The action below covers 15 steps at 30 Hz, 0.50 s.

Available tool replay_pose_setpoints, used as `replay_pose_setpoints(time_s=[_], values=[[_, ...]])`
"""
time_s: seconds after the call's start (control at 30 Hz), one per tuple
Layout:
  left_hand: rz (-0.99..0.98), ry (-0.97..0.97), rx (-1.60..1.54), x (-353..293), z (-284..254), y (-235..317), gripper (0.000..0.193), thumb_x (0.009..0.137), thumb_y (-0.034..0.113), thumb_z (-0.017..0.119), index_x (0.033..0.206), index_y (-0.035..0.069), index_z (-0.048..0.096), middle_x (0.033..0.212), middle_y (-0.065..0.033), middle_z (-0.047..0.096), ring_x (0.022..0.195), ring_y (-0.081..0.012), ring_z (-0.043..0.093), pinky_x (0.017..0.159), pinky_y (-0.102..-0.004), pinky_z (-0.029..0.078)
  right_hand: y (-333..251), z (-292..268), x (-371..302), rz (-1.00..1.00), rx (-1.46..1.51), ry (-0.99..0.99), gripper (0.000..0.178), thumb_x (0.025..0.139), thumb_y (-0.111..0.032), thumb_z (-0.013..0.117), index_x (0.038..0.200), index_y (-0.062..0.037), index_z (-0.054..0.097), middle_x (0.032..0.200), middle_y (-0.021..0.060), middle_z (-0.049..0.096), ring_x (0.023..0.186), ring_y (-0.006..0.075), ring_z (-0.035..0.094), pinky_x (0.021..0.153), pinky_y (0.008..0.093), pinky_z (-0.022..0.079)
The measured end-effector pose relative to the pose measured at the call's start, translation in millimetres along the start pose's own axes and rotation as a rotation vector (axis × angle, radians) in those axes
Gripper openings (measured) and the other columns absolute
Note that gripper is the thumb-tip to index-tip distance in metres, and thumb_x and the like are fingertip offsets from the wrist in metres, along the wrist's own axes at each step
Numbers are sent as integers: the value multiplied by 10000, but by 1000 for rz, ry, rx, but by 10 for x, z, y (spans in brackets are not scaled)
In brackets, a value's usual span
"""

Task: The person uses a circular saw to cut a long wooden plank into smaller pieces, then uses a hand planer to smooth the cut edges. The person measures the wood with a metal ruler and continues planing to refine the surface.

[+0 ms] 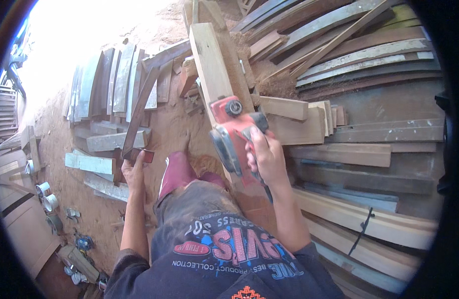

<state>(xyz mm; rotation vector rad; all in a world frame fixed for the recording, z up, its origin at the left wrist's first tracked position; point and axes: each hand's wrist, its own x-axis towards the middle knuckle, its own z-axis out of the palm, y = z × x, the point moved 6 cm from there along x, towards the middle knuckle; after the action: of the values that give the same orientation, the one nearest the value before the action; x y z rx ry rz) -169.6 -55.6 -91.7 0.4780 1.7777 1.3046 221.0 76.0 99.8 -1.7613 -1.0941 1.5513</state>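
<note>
My right hand is wrapped round the rear handle of a red electric hand planer, which has a black knob and a dark side panel. The planer sits on or just over a long pale wooden beam running away from me; blur hides whether it touches. A cord hangs below my right hand. On the left, my left hand is closed on the near end of a long, narrow dark strip, apparently wood. A small reddish block or end face shows beside its fingers.
Stacked boards fill the right side, with a bundle of pale planks nearer me. Loose boards lie at left on sandy, dusty ground. White cups or rolls and a blue power tool are at lower left.
</note>
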Motion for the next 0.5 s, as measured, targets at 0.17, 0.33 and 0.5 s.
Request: replay_pose_setpoints(time_s=[0.17, 0.33, 0.5], values=[[-15, 9, -34, -24, 89, 155, 272, 1001, 182, 823, 1235, 68, 744, 1084, 8, 766, 967, -102, 697, 819, -300, 547, -641, 332, 1035, -230, 4, -38, 542, 1089, -547, 581, 899, -50, 681, 678, -40, 535, 520, 56, 502, 436, 266, 386], [86, -16, 45, -75, 83, 416, 246, 1019, 205, 812, 1207, 59, 748, 1070, 4, 766, 927, -90, 683, 788, -283, 534, -933, 372, 1434, -255, 142, 0, 619, 1071, -637, 585, 974, -36, 703, 664, -40, 525, 509, 62, 488, 448, 260, 379], [163, -196, 26, -242, 196, 503, 185, 1037, 118, 775, 1182, 2, 757, 1074, -44, 791, 964, -132, 727, 858, -320, 571, -294, -281, 404, -251, 368, 75, 694, 1085, -709, 506, 1047, -43, 694, 669, -39, 527, 502, 58, 455, 450, 243, 352]])
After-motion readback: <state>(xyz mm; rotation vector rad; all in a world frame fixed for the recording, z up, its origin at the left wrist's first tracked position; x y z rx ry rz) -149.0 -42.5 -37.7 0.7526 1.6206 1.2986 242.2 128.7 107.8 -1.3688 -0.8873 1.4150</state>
